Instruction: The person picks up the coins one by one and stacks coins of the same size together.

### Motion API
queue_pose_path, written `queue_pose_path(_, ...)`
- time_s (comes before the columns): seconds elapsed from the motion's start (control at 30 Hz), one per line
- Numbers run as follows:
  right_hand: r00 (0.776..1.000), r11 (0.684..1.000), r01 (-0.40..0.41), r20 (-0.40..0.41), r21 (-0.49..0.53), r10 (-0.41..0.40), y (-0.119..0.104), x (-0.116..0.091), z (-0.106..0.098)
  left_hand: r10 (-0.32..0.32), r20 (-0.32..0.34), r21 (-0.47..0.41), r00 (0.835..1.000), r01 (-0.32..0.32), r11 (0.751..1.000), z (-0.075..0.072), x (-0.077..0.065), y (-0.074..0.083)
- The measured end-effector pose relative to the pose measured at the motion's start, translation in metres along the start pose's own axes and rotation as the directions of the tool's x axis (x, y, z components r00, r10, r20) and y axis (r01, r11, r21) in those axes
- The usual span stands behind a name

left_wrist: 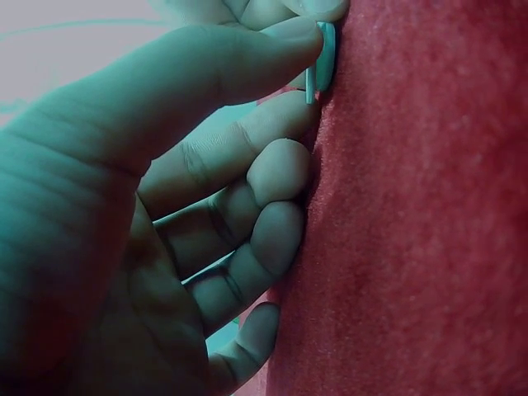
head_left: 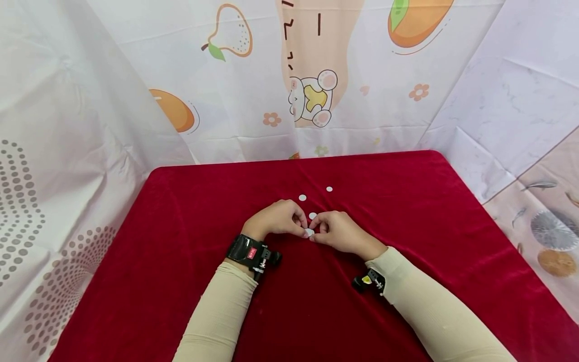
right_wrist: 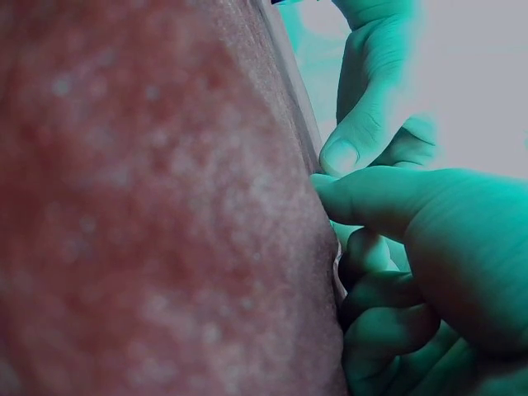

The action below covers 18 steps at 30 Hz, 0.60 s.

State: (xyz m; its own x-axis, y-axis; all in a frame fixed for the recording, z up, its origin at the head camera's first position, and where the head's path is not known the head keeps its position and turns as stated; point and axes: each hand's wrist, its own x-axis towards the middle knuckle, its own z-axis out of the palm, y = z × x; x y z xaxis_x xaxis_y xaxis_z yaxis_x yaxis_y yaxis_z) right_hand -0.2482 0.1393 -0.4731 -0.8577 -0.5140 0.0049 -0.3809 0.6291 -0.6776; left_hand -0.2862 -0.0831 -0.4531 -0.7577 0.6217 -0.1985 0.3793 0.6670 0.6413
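Note:
My left hand (head_left: 278,218) and right hand (head_left: 340,232) meet fingertip to fingertip low over the red cloth. Between them is a small white disc (head_left: 309,232), pinched at its edges by thumb and fingers from both sides. Seen edge-on in the left wrist view, a thin pale piece (left_wrist: 311,84) stands by the left thumb tip, with a second one (left_wrist: 327,58) close behind it. In the right wrist view the two thumbs nearly touch, and the disc is hidden. Just beyond the fingers lies another white disc (head_left: 312,215).
Two more white discs, a nearer one (head_left: 302,197) and a farther one (head_left: 329,189), lie flat on the red cloth (head_left: 217,201) covering the table. A printed white curtain (head_left: 244,100) hangs behind the table's far edge, with more curtains on both sides.

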Motion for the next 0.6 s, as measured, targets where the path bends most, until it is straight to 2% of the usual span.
queue_pose_path(0.6,1.000,1.000,0.006,0.001,0.005,-0.006,0.0001,-0.0004,0.0003,-0.015,-0.015,-0.001,1.000,0.015,1.000,0.0014,0.0009,-0.0018)
